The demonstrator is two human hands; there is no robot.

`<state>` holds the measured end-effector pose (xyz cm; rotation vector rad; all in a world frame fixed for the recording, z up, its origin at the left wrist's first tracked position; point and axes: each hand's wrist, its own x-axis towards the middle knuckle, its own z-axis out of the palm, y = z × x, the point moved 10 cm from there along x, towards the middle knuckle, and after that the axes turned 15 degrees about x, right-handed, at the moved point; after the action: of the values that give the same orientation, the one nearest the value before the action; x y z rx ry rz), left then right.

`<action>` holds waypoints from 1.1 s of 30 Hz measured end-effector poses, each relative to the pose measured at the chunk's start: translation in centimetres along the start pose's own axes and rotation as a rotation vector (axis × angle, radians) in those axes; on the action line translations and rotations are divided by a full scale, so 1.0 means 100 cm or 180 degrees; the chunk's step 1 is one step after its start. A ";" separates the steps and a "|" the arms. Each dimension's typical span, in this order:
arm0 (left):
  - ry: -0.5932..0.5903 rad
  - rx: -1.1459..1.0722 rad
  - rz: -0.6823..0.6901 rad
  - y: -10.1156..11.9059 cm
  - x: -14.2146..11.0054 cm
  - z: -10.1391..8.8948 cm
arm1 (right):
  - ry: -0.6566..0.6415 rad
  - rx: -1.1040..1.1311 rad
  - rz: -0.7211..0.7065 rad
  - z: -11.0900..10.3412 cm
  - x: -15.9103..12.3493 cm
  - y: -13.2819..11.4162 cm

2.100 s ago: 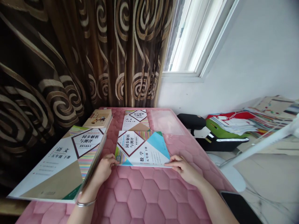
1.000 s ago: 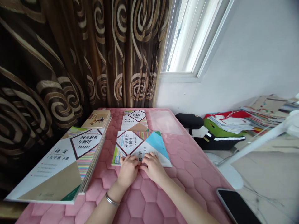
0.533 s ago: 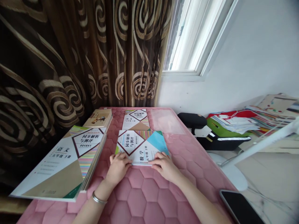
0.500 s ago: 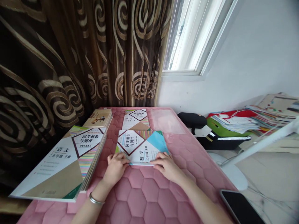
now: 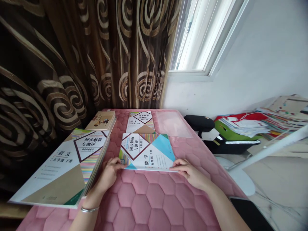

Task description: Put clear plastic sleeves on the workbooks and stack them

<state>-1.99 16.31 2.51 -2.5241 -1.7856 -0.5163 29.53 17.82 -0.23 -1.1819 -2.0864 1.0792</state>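
A workbook (image 5: 151, 152) with a white, blue and striped cover lies turned sideways on a pink quilted surface (image 5: 154, 199). My left hand (image 5: 111, 170) is at its near left corner, fingers closed on the edge. At the near right corner, my right hand (image 5: 189, 171) pinches the edge between thumb and fingers. The far edge of this workbook overlaps a second workbook (image 5: 141, 123) with a white and tan cover. To the left lies a thick stack of workbooks (image 5: 64, 170), close beside my left forearm, which wears a silver bangle (image 5: 89, 209).
Small tan books (image 5: 101, 121) sit behind the left stack. A translucent sheet (image 5: 172, 124) lies at the far right. Off the right edge are a white lamp stand (image 5: 243, 183), a dark tablet or phone (image 5: 250, 213) and piled papers (image 5: 243, 125). A patterned curtain (image 5: 120, 57) hangs behind.
My hands have moved apart along the workbook's near edge, left hand leftward and right hand rightward, to its corners. The workbook itself stays in about the same place.
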 end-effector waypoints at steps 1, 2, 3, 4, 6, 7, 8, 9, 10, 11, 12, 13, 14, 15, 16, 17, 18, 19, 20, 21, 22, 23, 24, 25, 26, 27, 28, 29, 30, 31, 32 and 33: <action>-0.0018 -0.0011 0.0009 -0.001 0.000 0.001 | -0.0003 0.0019 0.0009 0.000 0.000 0.001; -0.0040 -0.0009 0.0017 -0.002 0.000 0.002 | 0.0001 0.0031 0.0009 -0.001 0.000 0.001; -0.0057 0.0003 0.0018 -0.003 0.000 0.002 | 0.0008 0.0038 -0.0001 -0.001 0.000 0.001; -0.0073 0.0028 0.0013 -0.003 0.000 0.003 | 0.0018 0.0042 -0.0017 -0.001 0.000 0.001; -0.0096 0.0150 -0.0024 -0.002 -0.002 0.002 | 0.0036 0.0042 -0.0045 -0.002 0.000 0.001; -0.0085 0.0258 -0.0070 0.000 -0.002 0.001 | 0.0039 0.0041 -0.0050 -0.002 0.000 0.002; -0.0066 0.0389 -0.0119 0.005 -0.003 -0.001 | 0.0033 0.0039 -0.0051 -0.001 0.001 0.002; -0.0041 0.0524 -0.0150 0.012 -0.003 -0.003 | 0.0026 0.0039 -0.0054 -0.001 0.001 0.001; -0.0016 0.0649 -0.0152 0.022 -0.003 -0.005 | 0.0019 0.0038 -0.0063 -0.001 0.001 0.000; -0.0014 0.0744 -0.0093 0.035 -0.001 -0.005 | 0.0016 0.0030 -0.0083 -0.001 0.002 -0.003; -0.0027 0.0789 0.0024 0.053 0.003 -0.004 | 0.0021 0.0013 -0.0109 -0.001 0.003 -0.006; -0.0069 0.0808 0.0174 0.072 0.007 -0.001 | 0.0046 -0.0016 -0.0141 -0.001 0.003 -0.010; -0.0148 0.0816 0.0355 0.092 0.012 0.005 | 0.0095 -0.0063 -0.0173 -0.001 0.004 -0.014; -0.0229 0.0841 0.0473 0.111 0.018 0.012 | 0.0161 -0.0135 -0.0198 -0.001 0.004 -0.018; -0.0301 0.0867 0.0561 0.127 0.025 0.019 | 0.0235 -0.0232 -0.0211 -0.001 0.005 -0.022; -0.0388 0.0902 0.0664 0.143 0.031 0.027 | 0.0309 -0.0348 -0.0212 -0.001 0.006 -0.025; -0.0457 0.0931 0.0726 0.157 0.036 0.034 | 0.0364 -0.0472 -0.0200 0.000 0.008 -0.028; -0.0512 0.0977 0.0728 0.166 0.041 0.041 | 0.0393 -0.0594 -0.0174 0.001 0.009 -0.030; -0.0561 0.1049 0.0723 0.173 0.046 0.047 | 0.0399 -0.0700 -0.0133 0.003 0.012 -0.031; -0.0583 0.1139 0.0723 0.179 0.048 0.051 | 0.0389 -0.0786 -0.0088 0.005 0.016 -0.032; -0.0598 0.1231 0.0723 0.183 0.050 0.053 | 0.0359 -0.0854 -0.0047 0.006 0.020 -0.034; -0.0609 0.1315 0.0746 0.185 0.051 0.054 | 0.0307 -0.0908 -0.0016 0.008 0.025 -0.035; -0.0617 0.1381 0.0780 0.186 0.050 0.054 | 0.0249 -0.0956 0.0008 0.010 0.032 -0.037; -0.0620 0.1424 0.0821 0.187 0.047 0.053 | 0.0193 -0.1005 0.0021 0.011 0.039 -0.039; -0.0619 0.1443 0.0884 0.187 0.043 0.052 | 0.0149 -0.1062 0.0030 0.013 0.047 -0.041; -0.0599 0.1445 0.0976 0.186 0.037 0.050 | 0.0130 -0.1134 0.0041 0.013 0.055 -0.043; -0.0555 0.1441 0.1093 0.186 0.029 0.047 | 0.0148 -0.1222 0.0068 0.013 0.063 -0.044; -0.0485 0.1430 0.1232 0.185 0.019 0.044 | 0.0195 -0.1326 0.0112 0.013 0.070 -0.044; -0.0392 0.1411 0.1387 0.184 0.007 0.041 | 0.0246 -0.1436 0.0177 0.013 0.077 -0.044; -0.0273 0.1391 0.1517 0.181 -0.006 0.038 | 0.0292 -0.1539 0.0258 0.014 0.082 -0.042; -0.0126 0.1348 0.1628 0.176 -0.021 0.032 | 0.0337 -0.1629 0.0349 0.015 0.085 -0.041; 0.0039 0.1280 0.1638 0.169 -0.034 0.025 | 0.0395 -0.1706 0.0455 0.017 0.087 -0.039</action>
<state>13.16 7.74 2.28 -2.5197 -1.0260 -0.1320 22.21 23.52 2.45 -1.6192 -2.2896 0.4874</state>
